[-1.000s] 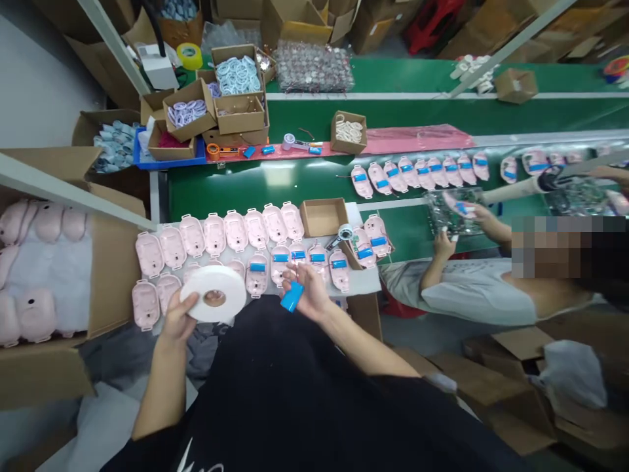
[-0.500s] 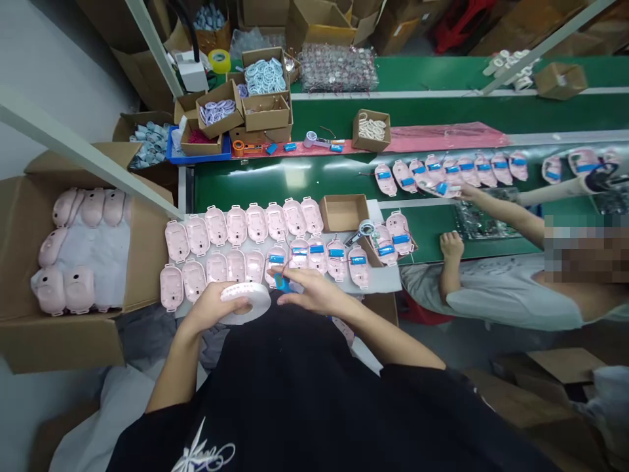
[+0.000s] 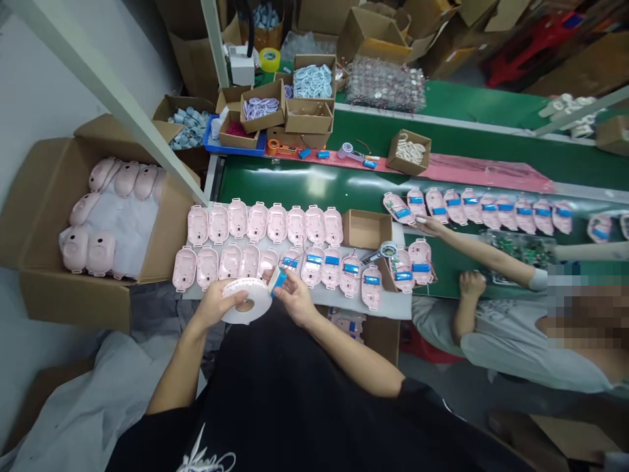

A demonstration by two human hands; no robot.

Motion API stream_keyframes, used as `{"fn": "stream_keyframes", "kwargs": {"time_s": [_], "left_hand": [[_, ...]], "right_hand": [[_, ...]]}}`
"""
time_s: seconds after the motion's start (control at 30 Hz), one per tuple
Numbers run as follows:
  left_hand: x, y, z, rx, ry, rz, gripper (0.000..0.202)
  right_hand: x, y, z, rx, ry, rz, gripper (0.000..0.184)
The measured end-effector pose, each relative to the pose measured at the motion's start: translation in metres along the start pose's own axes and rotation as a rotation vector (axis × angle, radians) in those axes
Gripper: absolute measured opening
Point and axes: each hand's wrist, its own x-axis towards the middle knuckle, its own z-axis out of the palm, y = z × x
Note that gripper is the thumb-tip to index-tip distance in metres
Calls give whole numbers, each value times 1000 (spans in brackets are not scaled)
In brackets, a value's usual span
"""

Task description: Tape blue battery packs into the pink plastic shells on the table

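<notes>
In the head view we see the left grip (image 3: 216, 303) clamped on a roll of white tape (image 3: 259, 303), thumb laid over the flat upper face and fingers passing out of sight beneath the rim. The right grip (image 3: 295, 299) is closed too, its fingertips pinching a small blue pack (image 3: 279, 282) just beside the roll's right edge; whether pack and roll touch we cannot tell. A pale strip (image 3: 272, 278) lies along one side of the pack.

The roll is a thick, matt disc with a round hole at its core, and we see small marks along its rim. The pack is blocky, with a smooth blue skin. Beyond both hands, on the pale desk (image 3: 394, 305), we find two rows of pink shells (image 3: 257, 221): shallow ovals of smooth plastic with small tabs at their ends, several in the nearer row holding blue packs like the one in hand. A brown cardboard tray (image 3: 367, 229) with straight walls sits at the end of the farther row.

To our right, a co-worker's hand (image 3: 431, 226) reaches to a filled shell (image 3: 399, 208) on the glossy green surface (image 3: 304, 183). On our left, a large carton (image 3: 167, 231) holds more pink shells on soft white sheeting.
</notes>
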Motion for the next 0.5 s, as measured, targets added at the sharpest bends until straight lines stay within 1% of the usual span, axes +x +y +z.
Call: {"fn": "stream_keyframes", "kwargs": {"time_s": [0.07,0.17,0.2,0.27,0.33,0.37,0.5], "left_hand": [[-6,0,-9,2,90,-10,43],[-13,10,-31,54,194,27,43],[-15,13,-38,91,199,30,42],[-18,17,-50,167,152,-4,42],[-21,13,-59,199,106,-61,43],[-23,9,-64,194,107,-77,44],[-35,-12,-83,160,182,-83,46]], "right_hand": [[19,2,4,134,67,-2,64],[54,-7,8,232,70,-29,65],[64,-9,10,249,62,-29,64],[79,-9,18,272,34,-17,62],[85,-5,29,277,-11,-6,62],[85,-3,35,266,-48,-3,63],[72,2,57,130,-217,15,64]]}}
